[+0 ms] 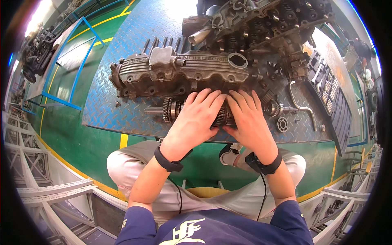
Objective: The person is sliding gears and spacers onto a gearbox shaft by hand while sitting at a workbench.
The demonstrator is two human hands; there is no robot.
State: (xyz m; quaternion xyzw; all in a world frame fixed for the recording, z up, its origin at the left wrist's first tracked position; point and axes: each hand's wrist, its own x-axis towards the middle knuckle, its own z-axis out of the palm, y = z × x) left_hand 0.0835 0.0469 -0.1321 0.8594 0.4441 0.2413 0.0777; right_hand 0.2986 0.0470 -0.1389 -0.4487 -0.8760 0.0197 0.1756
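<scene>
A gear shaft (167,110) with toothed gears lies crosswise near the front edge of the workbench. My left hand (196,116) is closed over its middle, fingers across the top and thumb toward the front. Close beside it, my right hand (249,118) also curls over the shaft, and a slanted-tooth gear (220,116) shows between the two. Past my right hand sits a smaller gear piece (274,108); my fingers hide whether it joins the same shaft. Just behind my fingertips rests a ribbed metal valve cover (192,69).
Behind stands a large, dirty cylinder head (277,24). On the right are a ball bearing (282,124), a bent wrench (302,104) and a socket tool case (326,94). The blue tread-plate workbench (100,108) ends before my knees. A blue frame (77,65) stands left.
</scene>
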